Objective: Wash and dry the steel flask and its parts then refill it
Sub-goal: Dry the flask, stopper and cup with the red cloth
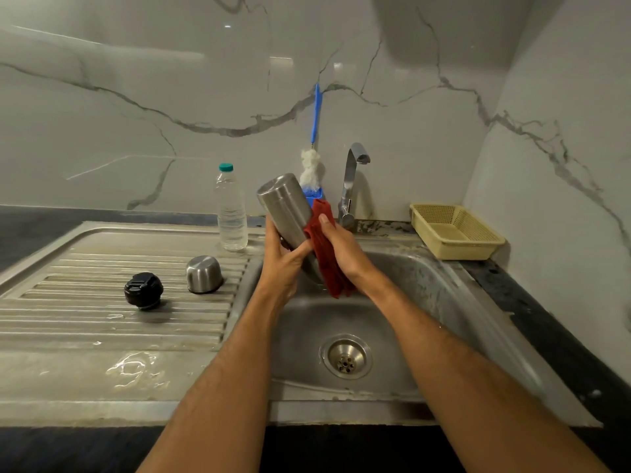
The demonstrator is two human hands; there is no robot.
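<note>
I see the flask [285, 208] held tilted over the sink [426, 285], my left hand [285, 264] on its left, my right hand [341, 249] with the cloth [326, 254] on its right. On the drainboard [102, 322] to the left stand the stopper [143, 290], the cup [204, 274] and, behind them, the water bottle [231, 213]. The tap [351, 186] and brush [312, 165] stand behind the flask; the basket [456, 232] sits right of the tap.

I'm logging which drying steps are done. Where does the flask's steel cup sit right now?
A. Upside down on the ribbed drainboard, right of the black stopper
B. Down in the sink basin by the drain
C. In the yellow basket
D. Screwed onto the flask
A. The steel cup stands mouth down on the drainboard, just right of the black stopper, while the hands wipe the flask body with a red cloth.
</note>
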